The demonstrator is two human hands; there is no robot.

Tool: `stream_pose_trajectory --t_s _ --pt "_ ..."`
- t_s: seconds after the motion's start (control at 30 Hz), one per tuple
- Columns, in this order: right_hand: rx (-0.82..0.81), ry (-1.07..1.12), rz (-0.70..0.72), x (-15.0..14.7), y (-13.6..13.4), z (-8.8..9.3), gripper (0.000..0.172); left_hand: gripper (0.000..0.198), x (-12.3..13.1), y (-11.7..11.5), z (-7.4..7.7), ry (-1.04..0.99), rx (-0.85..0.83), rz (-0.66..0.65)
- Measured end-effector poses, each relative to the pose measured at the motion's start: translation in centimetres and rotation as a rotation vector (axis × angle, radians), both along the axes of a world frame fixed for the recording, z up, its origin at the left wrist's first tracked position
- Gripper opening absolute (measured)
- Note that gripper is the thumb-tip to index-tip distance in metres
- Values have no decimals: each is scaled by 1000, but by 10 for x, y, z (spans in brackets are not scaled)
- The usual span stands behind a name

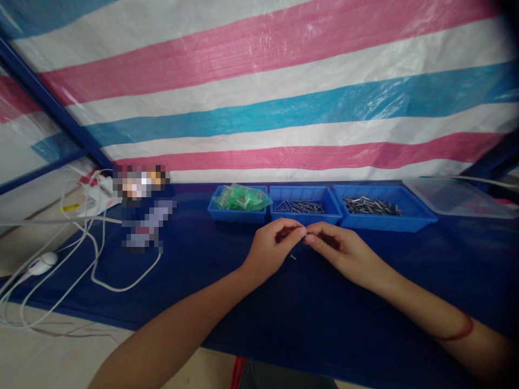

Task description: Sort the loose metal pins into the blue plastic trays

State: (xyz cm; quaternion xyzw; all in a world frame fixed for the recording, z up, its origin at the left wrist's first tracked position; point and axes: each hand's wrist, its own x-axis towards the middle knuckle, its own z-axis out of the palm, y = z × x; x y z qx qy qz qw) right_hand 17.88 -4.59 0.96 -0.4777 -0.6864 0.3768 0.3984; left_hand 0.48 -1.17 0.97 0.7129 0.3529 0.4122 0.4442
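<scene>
just before the middle tray (304,218) my left hand (273,248) and right hand (343,249) pinch a tiny part (305,235) together — close, i think, to keep the pins (298,206) within reach.

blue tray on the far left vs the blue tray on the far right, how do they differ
The left blue plastic tray holds green-tinted clear bags; the right blue plastic tray holds loose grey metal pins. The left tray is narrower, the right tray wider. The bags heap above the left tray's rim; the pins lie low in the right tray. Both are rectangular, on the dark blue cloth.
</scene>
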Motion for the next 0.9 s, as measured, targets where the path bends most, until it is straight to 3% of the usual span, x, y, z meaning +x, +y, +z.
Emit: stream_pose_trajectory --t_s 0.13,0.4,0.67,0.8,0.9 --pt "-8 17 19 -3 -2 3 23 21 -1 -1 1 3 22 8" --pt "63 -1 -107 4 0 0 23 18 -2 1 2 51 152 42" --pt "260 -111 -179 6 -2 6 14 20 -4 3 0 172 167 21" --pt "349 -251 -199 9 -1 14 15 24 -12 4 2 336 336 -40" --pt "388 -265 -384 31 7 25 17 29 -18 5 5 480 476 -77"
